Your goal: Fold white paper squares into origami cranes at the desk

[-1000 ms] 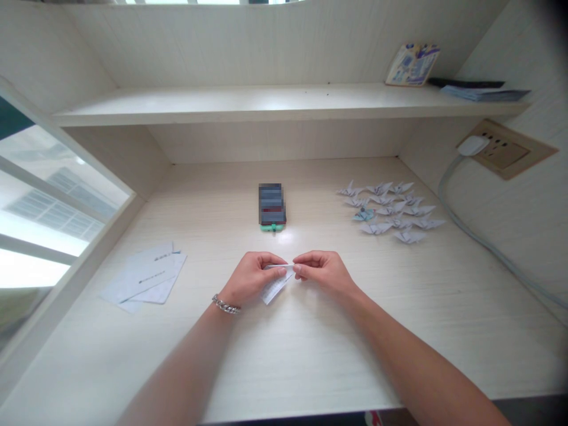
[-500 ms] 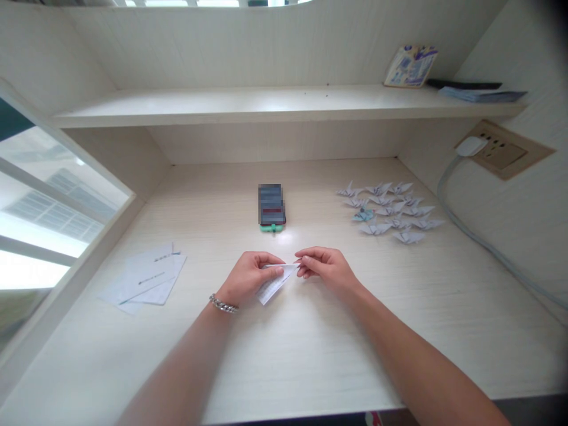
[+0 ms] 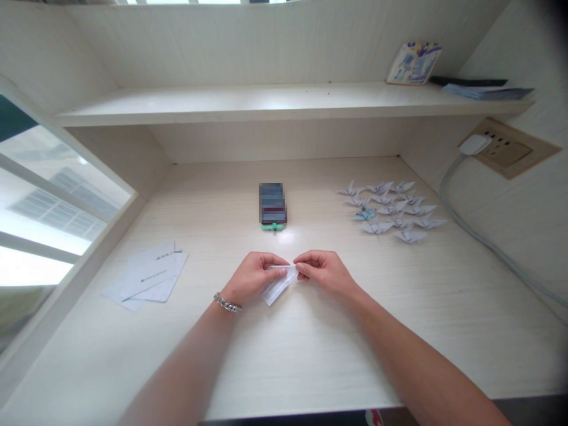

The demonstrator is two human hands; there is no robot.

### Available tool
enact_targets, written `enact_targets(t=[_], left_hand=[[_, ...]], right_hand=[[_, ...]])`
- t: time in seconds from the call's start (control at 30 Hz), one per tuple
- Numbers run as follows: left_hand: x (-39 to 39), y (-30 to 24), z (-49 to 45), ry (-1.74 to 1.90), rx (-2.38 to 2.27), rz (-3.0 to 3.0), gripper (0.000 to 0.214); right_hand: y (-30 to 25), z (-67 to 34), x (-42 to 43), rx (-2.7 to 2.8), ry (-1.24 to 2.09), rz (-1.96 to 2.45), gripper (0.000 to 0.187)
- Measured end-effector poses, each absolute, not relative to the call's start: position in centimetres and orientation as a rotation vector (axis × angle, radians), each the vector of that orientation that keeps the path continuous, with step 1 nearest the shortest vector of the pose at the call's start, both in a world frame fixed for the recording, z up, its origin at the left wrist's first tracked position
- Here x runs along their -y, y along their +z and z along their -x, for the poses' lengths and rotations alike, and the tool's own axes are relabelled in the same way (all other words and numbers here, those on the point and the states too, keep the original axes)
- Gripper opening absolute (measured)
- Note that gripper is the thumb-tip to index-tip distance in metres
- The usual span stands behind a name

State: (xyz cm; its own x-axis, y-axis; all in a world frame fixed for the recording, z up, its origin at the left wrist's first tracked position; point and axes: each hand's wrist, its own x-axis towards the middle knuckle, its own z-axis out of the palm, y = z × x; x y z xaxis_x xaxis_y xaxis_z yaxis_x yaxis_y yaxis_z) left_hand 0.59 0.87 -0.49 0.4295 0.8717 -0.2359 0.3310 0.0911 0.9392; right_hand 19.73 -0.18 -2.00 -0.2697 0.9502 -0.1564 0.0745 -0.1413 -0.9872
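Observation:
A small folded piece of white paper (image 3: 278, 285) is held just above the pale wooden desk (image 3: 310, 343), near its middle. My left hand (image 3: 252, 278), with a chain bracelet on its wrist, pinches the paper's left part. My right hand (image 3: 323, 271) pinches the paper's upper right edge with fingertips pressed together. Both hands meet over the paper, thumbs and forefingers closed on it.
A phone (image 3: 272, 205) in a green case lies beyond the hands. Several folded paper cranes (image 3: 390, 210) sit at the right back. Loose sheets (image 3: 146, 277) lie at the left. A shelf (image 3: 275, 103) runs above; a cable (image 3: 483, 236) hangs from a wall socket (image 3: 506, 148) on the right.
The right hand drew slightly away from the paper's tip half a second ago, then closed back onto its upper edge. The left hand kept its hold throughout.

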Motion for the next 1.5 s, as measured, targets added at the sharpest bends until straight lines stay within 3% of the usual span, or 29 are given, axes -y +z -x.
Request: enact_targets(t=[0.33, 1.5], left_hand=[[-0.94, -0.76, -0.49, 0.583, -1.087, -1.427, 0.031], [-0.59, -0.60, -0.89, 0.788, -1.063, -1.350, 0.027]], right_hand=[[-2.63, -19.53, 0.05, 1.331, 1.554, 1.211, 0.015], [-2.57, -19.60, 0.19, 1.303, 1.528, 1.250, 0.030]])
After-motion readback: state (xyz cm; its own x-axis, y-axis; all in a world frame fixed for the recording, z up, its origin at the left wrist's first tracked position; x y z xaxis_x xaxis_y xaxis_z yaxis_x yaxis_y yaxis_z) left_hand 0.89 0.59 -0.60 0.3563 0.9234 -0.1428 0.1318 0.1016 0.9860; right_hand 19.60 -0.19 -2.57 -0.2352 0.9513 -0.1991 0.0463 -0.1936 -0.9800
